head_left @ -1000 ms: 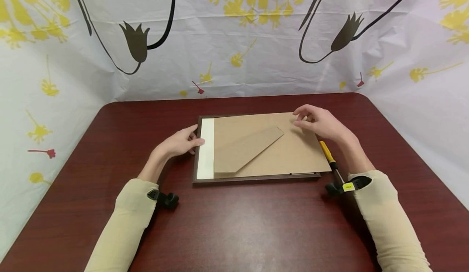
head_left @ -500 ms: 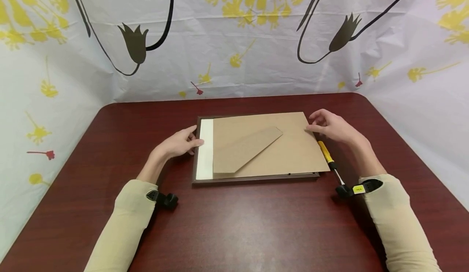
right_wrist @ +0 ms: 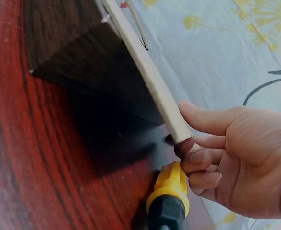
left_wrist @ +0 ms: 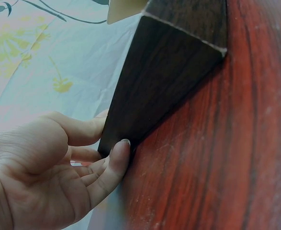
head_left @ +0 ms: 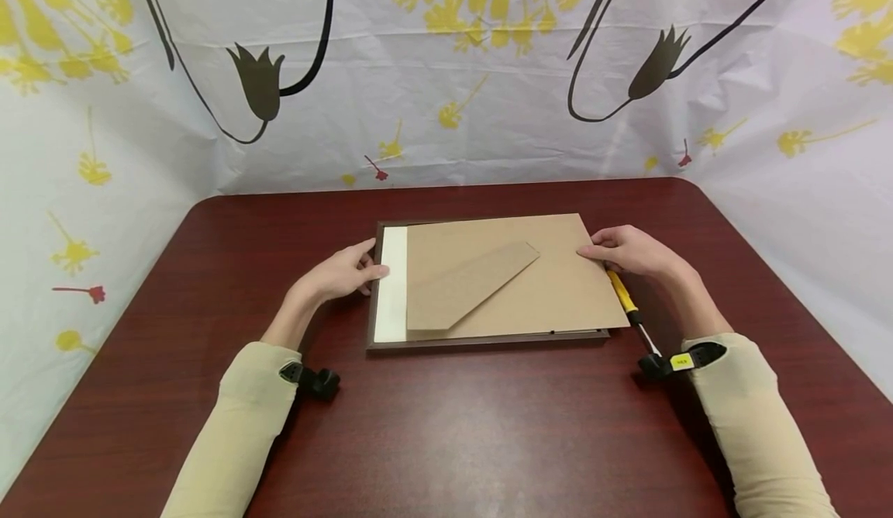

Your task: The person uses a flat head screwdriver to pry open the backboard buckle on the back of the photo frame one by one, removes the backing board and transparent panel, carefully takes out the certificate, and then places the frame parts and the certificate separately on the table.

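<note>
A dark brown picture frame (head_left: 453,345) lies face down on the table. On it rests a tan backing board (head_left: 565,293) with an easel leg (head_left: 474,285), shifted right so that its right edge overhangs the frame. A white strip (head_left: 391,293) shows at the left. My left hand (head_left: 340,271) holds the frame's left side, thumb over the top edge and fingers against the outer wall (left_wrist: 154,72). With thumb above and fingers below, my right hand (head_left: 635,251) pinches the board's overhanging right edge (right_wrist: 159,91).
A screwdriver with a yellow and black handle (head_left: 621,291) lies right of the frame, close under the right hand. The dark red table (head_left: 446,425) extends in front. A patterned white sheet (head_left: 488,130) hangs behind and at both sides.
My right hand has moved off the board's top right area, out to the right and slightly nearer, and now pinches its right edge. The left hand and the board have stayed put.
</note>
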`<state>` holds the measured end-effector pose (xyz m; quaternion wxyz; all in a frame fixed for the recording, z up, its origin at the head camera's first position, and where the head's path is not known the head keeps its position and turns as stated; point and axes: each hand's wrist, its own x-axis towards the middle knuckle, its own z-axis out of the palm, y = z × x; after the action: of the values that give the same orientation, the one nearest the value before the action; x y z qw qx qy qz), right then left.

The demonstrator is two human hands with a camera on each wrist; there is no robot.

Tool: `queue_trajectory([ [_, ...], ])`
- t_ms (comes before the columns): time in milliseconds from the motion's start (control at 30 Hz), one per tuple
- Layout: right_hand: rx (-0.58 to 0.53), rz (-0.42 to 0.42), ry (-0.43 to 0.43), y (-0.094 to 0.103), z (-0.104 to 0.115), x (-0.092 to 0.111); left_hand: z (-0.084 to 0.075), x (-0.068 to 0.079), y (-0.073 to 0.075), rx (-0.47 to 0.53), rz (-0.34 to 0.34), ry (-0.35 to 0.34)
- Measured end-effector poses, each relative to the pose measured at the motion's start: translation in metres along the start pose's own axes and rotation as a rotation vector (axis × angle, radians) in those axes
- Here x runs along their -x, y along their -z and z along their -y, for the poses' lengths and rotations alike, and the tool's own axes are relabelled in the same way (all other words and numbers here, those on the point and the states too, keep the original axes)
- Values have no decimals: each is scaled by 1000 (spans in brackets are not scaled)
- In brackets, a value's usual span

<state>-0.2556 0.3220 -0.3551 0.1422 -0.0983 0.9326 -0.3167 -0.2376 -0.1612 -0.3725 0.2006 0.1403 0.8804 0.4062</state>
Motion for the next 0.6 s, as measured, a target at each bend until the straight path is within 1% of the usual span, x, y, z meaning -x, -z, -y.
queue_trajectory([
  [100,-11,-19,13,0,-2,0,0,0,0,-3,-1,3],
  [233,-81,-29,35,2,-2,2,0,0,0,-6,-1,1],
  [367,-226,-45,70,6,0,3,0,0,0,-5,-1,-6],
  [500,-400,-121,87,8,4,5,0,0,0,-3,-2,-10],
  [600,-567,-173,107,10,9,7,0,-1,0,-1,-4,-9],
])
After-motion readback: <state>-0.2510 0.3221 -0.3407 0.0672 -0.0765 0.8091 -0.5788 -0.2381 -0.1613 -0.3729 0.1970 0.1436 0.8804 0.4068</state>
